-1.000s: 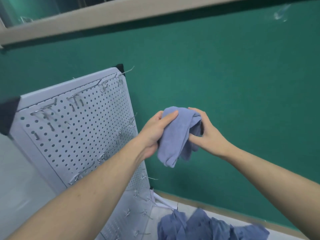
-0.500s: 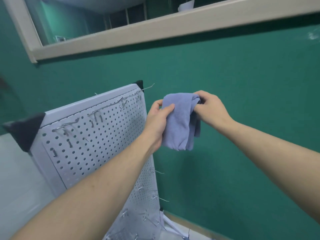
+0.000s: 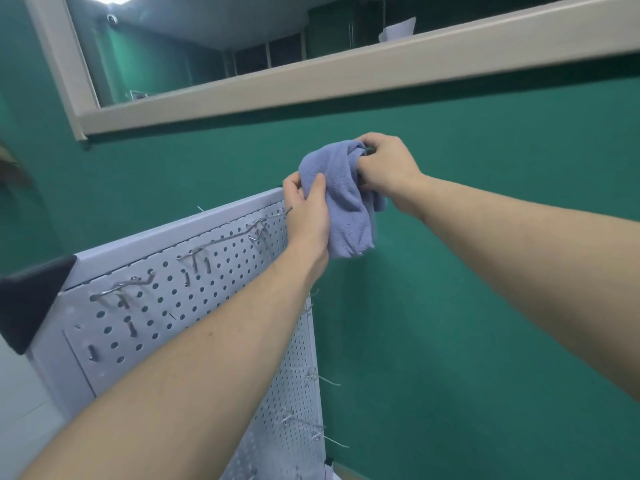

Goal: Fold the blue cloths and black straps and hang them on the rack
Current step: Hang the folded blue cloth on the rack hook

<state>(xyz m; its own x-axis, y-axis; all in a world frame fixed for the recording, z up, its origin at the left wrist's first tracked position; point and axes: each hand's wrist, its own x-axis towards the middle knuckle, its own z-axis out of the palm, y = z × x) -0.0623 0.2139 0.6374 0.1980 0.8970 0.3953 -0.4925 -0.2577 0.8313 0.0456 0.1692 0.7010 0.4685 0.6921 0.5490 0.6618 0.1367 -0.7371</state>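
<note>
Blue cloth [image 3: 346, 199], bunched into a folded bundle, is held up in the air between both hands, in front of the green wall [image 3: 485, 271] and just past the top right corner of the pegboard rack [image 3: 207, 289]. Its lower end hangs free below the hands.

The left hand [image 3: 308, 216] reaches up from the near left with the forearm stretched out across the face of the rack; its thumb lies over the front of the cloth and its fingers curl round the cloth's left edge, so it grips the bundle from the side. The right hand [image 3: 388, 164] comes in from the right, a little higher, wrist bent and knuckles up, fingers curled into the cloth's upper right folds, pinching them.

Metal hooks [image 3: 258, 228] stick out of the rack's top row, the nearest one just left of the left hand. A black corner cap [image 3: 31, 299] sits at the rack's upper left. Above the wall runs a beige window frame [image 3: 346, 77].
</note>
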